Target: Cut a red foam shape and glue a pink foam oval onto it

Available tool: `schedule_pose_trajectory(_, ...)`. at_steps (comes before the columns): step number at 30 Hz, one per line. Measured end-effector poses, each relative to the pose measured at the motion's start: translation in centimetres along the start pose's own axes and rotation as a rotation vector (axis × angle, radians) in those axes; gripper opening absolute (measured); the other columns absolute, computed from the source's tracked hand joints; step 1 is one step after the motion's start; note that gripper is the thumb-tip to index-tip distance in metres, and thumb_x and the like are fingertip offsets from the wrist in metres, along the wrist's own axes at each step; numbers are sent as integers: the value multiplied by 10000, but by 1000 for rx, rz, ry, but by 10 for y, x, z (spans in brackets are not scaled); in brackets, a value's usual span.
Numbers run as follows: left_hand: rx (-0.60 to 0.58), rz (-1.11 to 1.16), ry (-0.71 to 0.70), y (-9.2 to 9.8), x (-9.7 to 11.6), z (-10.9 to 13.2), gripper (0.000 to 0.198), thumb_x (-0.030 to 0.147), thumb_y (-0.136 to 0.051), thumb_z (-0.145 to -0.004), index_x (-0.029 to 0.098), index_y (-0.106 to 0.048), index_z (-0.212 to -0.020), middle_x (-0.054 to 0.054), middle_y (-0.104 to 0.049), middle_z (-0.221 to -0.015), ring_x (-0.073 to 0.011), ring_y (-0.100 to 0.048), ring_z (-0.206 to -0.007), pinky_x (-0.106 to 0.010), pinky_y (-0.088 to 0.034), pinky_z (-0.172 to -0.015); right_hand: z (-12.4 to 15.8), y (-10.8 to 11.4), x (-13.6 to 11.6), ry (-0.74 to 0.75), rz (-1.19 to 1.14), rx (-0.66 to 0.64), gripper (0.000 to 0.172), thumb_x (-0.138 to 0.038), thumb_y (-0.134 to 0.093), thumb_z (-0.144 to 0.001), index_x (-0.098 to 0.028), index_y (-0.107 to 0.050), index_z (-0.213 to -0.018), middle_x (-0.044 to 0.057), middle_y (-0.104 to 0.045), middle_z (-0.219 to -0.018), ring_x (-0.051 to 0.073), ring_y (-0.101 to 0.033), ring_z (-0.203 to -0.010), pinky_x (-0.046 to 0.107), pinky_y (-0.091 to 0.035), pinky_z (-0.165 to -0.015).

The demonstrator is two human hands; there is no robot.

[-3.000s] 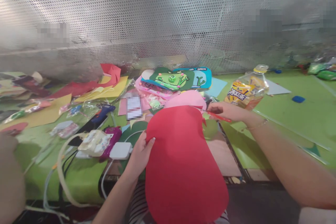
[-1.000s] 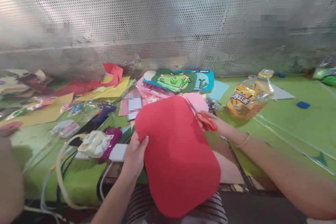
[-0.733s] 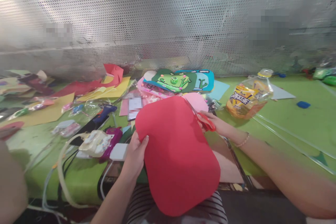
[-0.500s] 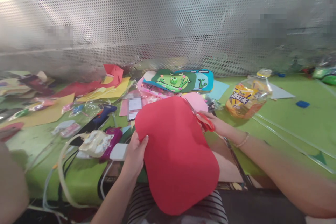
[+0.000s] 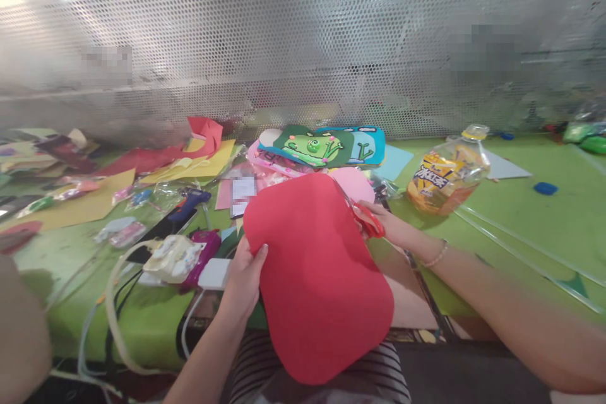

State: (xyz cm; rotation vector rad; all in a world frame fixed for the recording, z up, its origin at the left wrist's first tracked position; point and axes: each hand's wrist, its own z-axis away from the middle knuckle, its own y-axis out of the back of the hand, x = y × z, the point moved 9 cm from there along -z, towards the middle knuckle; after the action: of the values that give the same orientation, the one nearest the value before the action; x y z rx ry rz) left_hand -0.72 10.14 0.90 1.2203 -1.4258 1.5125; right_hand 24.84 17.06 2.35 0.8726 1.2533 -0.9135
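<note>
A large red sheet with rounded corners (image 5: 317, 278), paper or thin foam, is held up above my lap. My left hand (image 5: 246, 271) grips its left edge, thumb on the front face and fingers behind. At its upper right edge, my right hand (image 5: 374, 218) holds red-handled scissors (image 5: 372, 219), their blades lying along the sheet's edge. Part of the right hand's fingers is hidden behind the handles and the sheet. Just beyond the sheet lies a pink rounded piece (image 5: 353, 184), partly covered by it.
Decorated green and blue pieces (image 5: 322, 146) lie behind. A tilted bottle of orange drink (image 5: 447, 170) is at right. To the left are a power strip (image 5: 173, 259) with cables, a blue glue gun (image 5: 189, 203) and yellow paper (image 5: 199, 164). A perforated metal panel (image 5: 284, 44) closes the back.
Almost nothing differs. The scissors and my right hand have shifted very slightly, and the lower right of the red sheet has moved a little left.
</note>
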Motion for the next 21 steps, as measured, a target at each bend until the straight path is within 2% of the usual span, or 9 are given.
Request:
schedule_pose_trajectory(7, 14, -37, 3, 0, 1, 1, 565, 358, -685, -739, 203, -479, -1241, -102, -598, -1211, -266, -595, -1054, -396, -468, -903, 1, 1, -2, 4, 20, 26, 339, -502, -648, -698, -222, -459, -726, -48, -523, -564, 104, -511, -461, 264, -436, -471)
schedule_pose_trajectory(15, -29, -5, 10, -2, -1, 2, 469, 315, -664, -769, 202, -505, -1196, -90, -591, -1225, -256, -577, -1088, -391, -444, -943, -1, 15, -5, 16, 94, 72, 420, -598, -591, -711, -217, -415, -710, -54, -522, -569, 80, -480, -442, 225, -328, -419)
schedule_pose_trajectory(18, -50, -40, 34, -7, 0, 4, 506, 337, -667, -760, 183, -497, -1210, -107, -602, -1199, -268, -596, -1049, -403, -458, -919, 0, 22, -11, 49, 255, 94, 388, -575, -538, -768, -214, -421, -685, -54, -501, -538, 87, -456, -444, 233, -313, -432)
schedule_pose_trajectory(21, -47, -120, 58, -10, 1, 7, 503, 380, -671, -743, 168, -522, -1174, -116, -620, -1162, -283, -593, -1048, -403, -465, -902, 5, 30, -26, 163, 575, 155, 356, -537, -508, -801, -217, -423, -671, -42, -491, -543, 106, -428, -490, 247, -314, -472)
